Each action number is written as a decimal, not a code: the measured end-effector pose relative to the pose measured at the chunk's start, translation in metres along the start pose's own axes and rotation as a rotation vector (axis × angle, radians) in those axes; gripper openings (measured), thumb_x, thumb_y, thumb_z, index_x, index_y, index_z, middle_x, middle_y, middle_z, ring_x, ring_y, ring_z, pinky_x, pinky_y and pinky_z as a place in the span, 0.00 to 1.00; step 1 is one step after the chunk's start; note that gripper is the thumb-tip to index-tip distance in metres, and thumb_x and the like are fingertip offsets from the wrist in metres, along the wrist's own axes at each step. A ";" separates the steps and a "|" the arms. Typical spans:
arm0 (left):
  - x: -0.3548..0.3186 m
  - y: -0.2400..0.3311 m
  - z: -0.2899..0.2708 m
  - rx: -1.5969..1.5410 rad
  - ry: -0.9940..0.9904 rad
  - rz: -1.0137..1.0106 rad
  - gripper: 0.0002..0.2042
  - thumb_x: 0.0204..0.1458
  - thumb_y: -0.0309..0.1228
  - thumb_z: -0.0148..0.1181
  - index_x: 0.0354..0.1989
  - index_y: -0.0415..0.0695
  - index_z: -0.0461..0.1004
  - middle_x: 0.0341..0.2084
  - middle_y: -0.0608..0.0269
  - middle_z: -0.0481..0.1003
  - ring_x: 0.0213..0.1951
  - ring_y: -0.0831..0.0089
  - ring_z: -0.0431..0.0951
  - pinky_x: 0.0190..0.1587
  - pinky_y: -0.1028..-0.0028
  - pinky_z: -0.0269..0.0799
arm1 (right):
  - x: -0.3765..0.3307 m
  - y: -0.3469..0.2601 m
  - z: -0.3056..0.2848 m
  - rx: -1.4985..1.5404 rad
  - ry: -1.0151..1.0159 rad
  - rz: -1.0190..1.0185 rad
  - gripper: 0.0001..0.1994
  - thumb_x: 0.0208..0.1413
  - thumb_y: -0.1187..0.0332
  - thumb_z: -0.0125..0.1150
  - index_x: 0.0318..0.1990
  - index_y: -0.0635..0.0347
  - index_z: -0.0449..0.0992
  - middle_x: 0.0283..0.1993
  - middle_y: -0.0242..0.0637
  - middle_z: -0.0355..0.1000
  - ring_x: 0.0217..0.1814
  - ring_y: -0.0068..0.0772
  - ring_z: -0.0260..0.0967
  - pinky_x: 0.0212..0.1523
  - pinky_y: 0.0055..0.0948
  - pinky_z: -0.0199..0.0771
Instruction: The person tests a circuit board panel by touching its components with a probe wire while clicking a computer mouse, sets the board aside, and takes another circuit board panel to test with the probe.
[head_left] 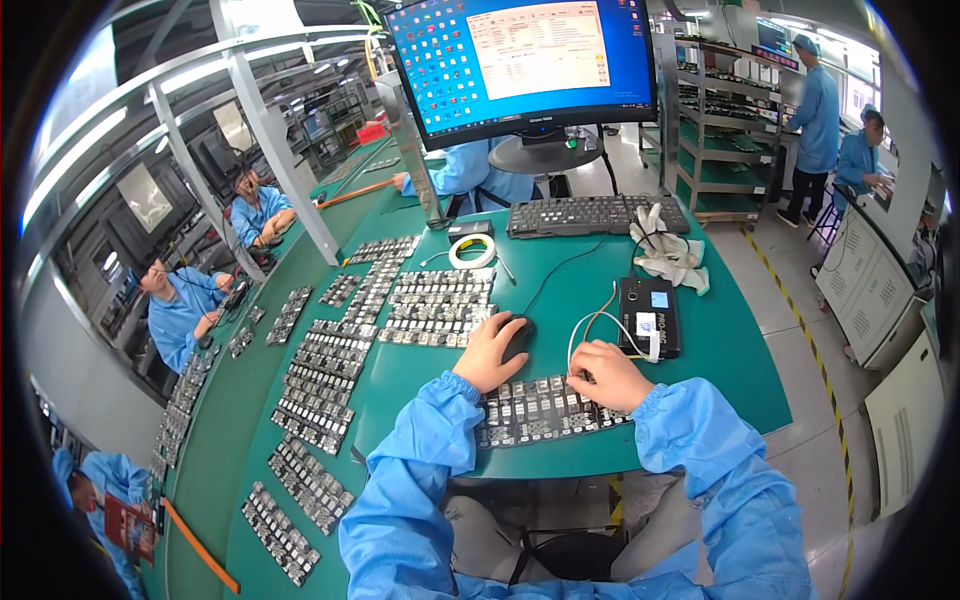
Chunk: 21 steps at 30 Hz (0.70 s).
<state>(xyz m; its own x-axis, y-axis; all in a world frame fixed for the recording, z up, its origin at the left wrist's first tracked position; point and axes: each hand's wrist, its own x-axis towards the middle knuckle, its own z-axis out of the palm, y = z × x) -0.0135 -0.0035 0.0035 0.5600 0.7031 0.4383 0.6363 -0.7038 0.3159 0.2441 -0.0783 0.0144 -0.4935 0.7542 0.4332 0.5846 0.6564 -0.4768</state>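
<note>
My left hand (490, 352) lies over a black computer mouse (519, 338) on the green table, its fingers curved round it. With bent, closed fingers, my right hand (612, 376) holds a thin cable (572, 345) just above a panel of small circuit boards (535, 408). The cable's tip is hidden by my fingers, and I cannot tell if it touches a board. Thin wires loop from there to a black box with a small lit screen (648, 318). The panel lies flat near the table's front edge, below both hands.
Rows of circuit board panels (325, 375) cover the table's left. A monitor (530, 65), a keyboard (590, 215), white gloves (668, 250) and a roll of tape (472, 251) are at the back. Co-workers sit along the left; a rack (725, 130) stands at far right.
</note>
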 end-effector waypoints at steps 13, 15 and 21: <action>0.001 0.002 -0.003 -0.011 -0.054 -0.004 0.31 0.47 0.36 0.64 0.61 0.45 0.64 0.60 0.42 0.60 0.59 0.43 0.63 0.61 0.56 0.61 | -0.003 0.007 0.008 -0.008 0.047 -0.025 0.07 0.53 0.65 0.62 0.31 0.58 0.74 0.35 0.33 0.70 0.42 0.40 0.68 0.47 0.37 0.65; 0.001 0.001 -0.001 -0.008 -0.062 0.004 0.31 0.47 0.36 0.64 0.61 0.45 0.64 0.60 0.42 0.60 0.59 0.42 0.63 0.61 0.56 0.60 | -0.004 0.007 0.008 -0.020 0.051 -0.008 0.07 0.53 0.64 0.62 0.32 0.58 0.74 0.36 0.33 0.70 0.42 0.39 0.68 0.48 0.37 0.64; 0.001 0.000 0.001 -0.012 -0.093 -0.036 0.32 0.48 0.37 0.64 0.63 0.46 0.62 0.62 0.41 0.57 0.62 0.42 0.60 0.63 0.56 0.58 | -0.004 0.012 0.013 -0.043 0.008 0.019 0.07 0.55 0.63 0.61 0.32 0.56 0.74 0.36 0.31 0.69 0.45 0.35 0.68 0.49 0.35 0.62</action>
<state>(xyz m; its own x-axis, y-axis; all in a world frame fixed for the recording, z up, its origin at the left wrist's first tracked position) -0.0128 -0.0022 0.0034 0.5843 0.7340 0.3463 0.6508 -0.6787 0.3403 0.2449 -0.0727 -0.0027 -0.4772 0.7664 0.4301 0.6209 0.6403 -0.4521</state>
